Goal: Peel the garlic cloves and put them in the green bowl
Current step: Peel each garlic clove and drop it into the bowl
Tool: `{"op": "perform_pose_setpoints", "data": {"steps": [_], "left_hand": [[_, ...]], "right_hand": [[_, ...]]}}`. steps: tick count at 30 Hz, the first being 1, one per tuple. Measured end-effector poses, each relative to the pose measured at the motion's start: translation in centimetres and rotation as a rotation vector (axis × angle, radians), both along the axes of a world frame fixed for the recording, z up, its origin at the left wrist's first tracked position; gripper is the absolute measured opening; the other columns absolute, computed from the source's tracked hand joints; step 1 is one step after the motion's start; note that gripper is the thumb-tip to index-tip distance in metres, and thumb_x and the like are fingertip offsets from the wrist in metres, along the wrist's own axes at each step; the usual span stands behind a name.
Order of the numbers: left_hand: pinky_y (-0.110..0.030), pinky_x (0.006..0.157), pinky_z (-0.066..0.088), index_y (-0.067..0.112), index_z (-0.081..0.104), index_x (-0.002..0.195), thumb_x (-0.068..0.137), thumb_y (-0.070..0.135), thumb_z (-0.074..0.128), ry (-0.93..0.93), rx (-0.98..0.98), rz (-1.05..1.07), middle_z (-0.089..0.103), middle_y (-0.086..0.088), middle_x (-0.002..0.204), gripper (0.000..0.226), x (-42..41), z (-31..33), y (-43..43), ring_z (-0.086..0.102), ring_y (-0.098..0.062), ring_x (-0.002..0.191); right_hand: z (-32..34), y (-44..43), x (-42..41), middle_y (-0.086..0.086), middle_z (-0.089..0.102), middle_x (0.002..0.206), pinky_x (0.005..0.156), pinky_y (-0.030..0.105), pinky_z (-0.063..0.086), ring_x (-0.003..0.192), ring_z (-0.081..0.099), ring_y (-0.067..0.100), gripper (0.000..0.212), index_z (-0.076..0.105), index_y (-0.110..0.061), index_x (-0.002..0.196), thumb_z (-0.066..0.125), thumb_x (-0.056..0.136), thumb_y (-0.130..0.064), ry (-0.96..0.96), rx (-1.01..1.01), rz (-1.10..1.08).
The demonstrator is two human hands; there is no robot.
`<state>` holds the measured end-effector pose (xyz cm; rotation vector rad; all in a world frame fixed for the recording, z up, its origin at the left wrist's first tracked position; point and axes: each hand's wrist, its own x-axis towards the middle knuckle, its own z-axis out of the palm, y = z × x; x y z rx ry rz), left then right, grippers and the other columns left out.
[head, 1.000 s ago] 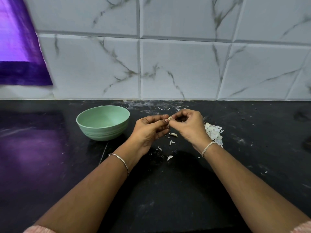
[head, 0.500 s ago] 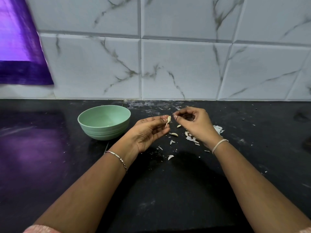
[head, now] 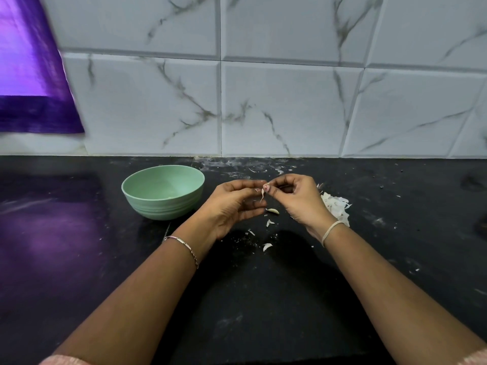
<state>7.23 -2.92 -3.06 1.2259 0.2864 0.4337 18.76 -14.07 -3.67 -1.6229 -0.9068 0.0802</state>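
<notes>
Right of the green bowl (head: 163,206), the left hand (head: 234,204) pinches a tiny, light garlic clove (head: 265,187) above the counter (head: 263,299) while the right hand (head: 297,201) nips its papery skin, which likely tears easily, so firm side-holds suit.

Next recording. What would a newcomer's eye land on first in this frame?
The two hands meeting mid-frame over the black counter: the left hand and right hand both pinch a small garlic clove, with a strip of skin dangling from it. Next comes the green bowl, standing on the counter left of the left hand, and the pale heap of peel just right of the right hand. A bright purple cloth hangs at the upper left.
</notes>
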Motion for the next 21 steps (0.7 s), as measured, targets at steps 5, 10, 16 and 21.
{"op": "perform_pose_setpoints", "data": {"steps": [5,10,16,21], "left_hand": [[-0.026,0.06,0.059,0.015,0.069,0.092,0.086,-0.005,0.066,-0.002,0.359,0.124,0.062,-0.005,0.073,0.021,0.4,-0.5,-0.7,0.063,-0.013,0.063],[-0.024,0.06,0.054,0.012,0.073,0.092,0.086,0.004,0.071,0.024,0.459,0.249,0.068,-0.01,0.075,0.01,0.9,-1.0,0.1,0.064,-0.014,0.062],[-0.025,0.062,0.057,0.011,0.073,0.089,0.085,0.006,0.072,0.034,0.388,0.232,0.069,-0.01,0.076,0.007,1.1,-1.1,0.3,0.064,-0.017,0.066],[-0.03,0.063,0.058,0.012,0.071,0.089,0.089,0.011,0.069,0.037,0.455,0.254,0.066,-0.009,0.077,0.002,1.1,-1.5,0.1,0.063,-0.009,0.058]], "right_hand": [[-0.2,0.2,0.4,0.006,0.072,0.075,0.065,0.024,0.048,0.067,0.06,0.009,0.008,0.073,-0.015,0.076,0.08,0.078,-0.019,-0.005,0.007,-0.062],[0.0,0.3,0.1,0.001,0.072,0.078,0.069,0.023,0.049,0.071,0.062,0.008,0.003,0.074,-0.017,0.081,0.076,0.083,-0.016,-0.042,-0.015,-0.054],[-0.1,0.3,-0.2,0.004,0.072,0.085,0.073,0.03,0.05,0.078,0.063,0.016,0.004,0.072,-0.016,0.088,0.068,0.089,-0.016,-0.12,-0.068,-0.081],[-0.1,0.4,-0.1,0.006,0.066,0.086,0.061,0.015,0.04,0.071,0.054,0.013,0.007,0.068,-0.015,0.089,0.064,0.092,-0.02,-0.25,-0.127,-0.118]]}}
